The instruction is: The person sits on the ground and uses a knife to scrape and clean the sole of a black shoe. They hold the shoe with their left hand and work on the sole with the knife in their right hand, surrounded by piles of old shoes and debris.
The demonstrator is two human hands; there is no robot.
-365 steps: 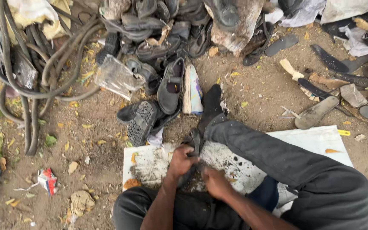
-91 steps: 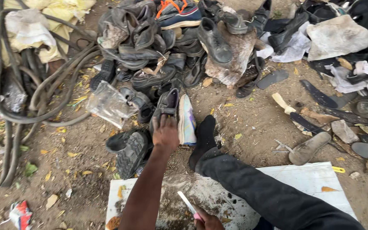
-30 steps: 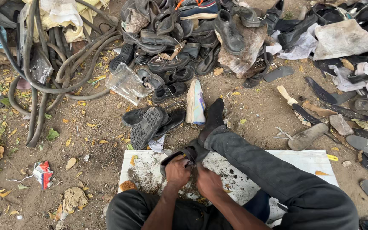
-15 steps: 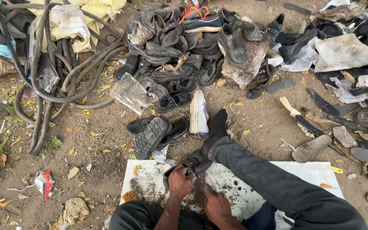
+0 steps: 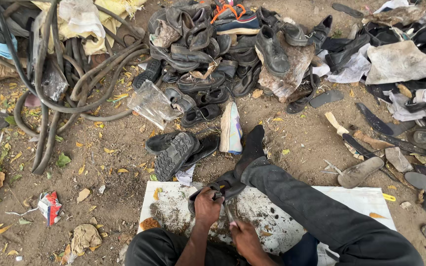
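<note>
On the gritty white sheet (image 5: 371, 202), the left hand (image 5: 207, 207) clamps a worn black shoe (image 5: 220, 189) by the outstretched leg, while the right hand (image 5: 245, 235) closes around a slim blade (image 5: 229, 214).

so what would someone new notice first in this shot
The heap of worn shoes at the top centre draws the eye, with coiled hoses beside it at the upper left. Low in the middle, the left hand holds a dark shoe on a white board, and the right hand works on it with a thin tool. A pale sneaker lies alone on the dirt just above.
</note>
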